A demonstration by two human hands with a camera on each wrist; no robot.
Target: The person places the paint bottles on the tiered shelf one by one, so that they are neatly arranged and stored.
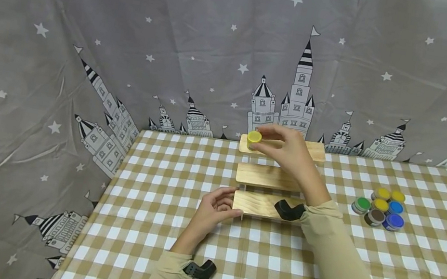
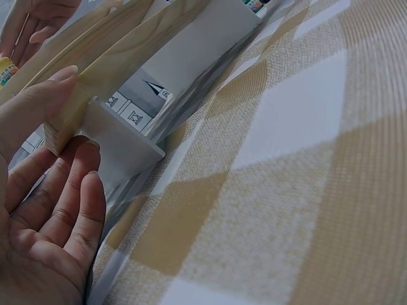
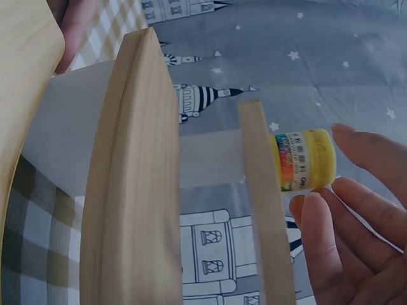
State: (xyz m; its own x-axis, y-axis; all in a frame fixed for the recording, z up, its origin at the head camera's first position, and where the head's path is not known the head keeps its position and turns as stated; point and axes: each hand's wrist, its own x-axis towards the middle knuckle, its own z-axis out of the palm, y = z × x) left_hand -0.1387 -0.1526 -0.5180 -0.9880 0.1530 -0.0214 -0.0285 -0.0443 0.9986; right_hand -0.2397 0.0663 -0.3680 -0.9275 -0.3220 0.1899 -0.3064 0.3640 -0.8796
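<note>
A three-tier wooden shelf point(image 1: 270, 177) with white side supports stands on the cloth. At the left end of its top board, a yellow-lidded paint jar point(image 1: 254, 137) sits upright. My right hand point(image 1: 285, 149) holds this jar between its fingertips. In the right wrist view, the jar point(image 3: 305, 160) has its base against the top board, with fingers at both sides of the lid. My left hand point(image 1: 212, 208) grips the left end of the lowest board. The left wrist view has the thumb point(image 2: 44, 101) on top of the board and a finger curled beneath.
To the right of the shelf, several paint jars stand grouped: yellow point(image 1: 380, 205), green point(image 1: 361, 205), brown point(image 1: 375, 217), blue point(image 1: 395, 208) and purple-blue point(image 1: 394, 221). A checked cloth point(image 1: 138, 233) covers the table. A grey castle-print curtain point(image 1: 220, 51) hangs behind the shelf.
</note>
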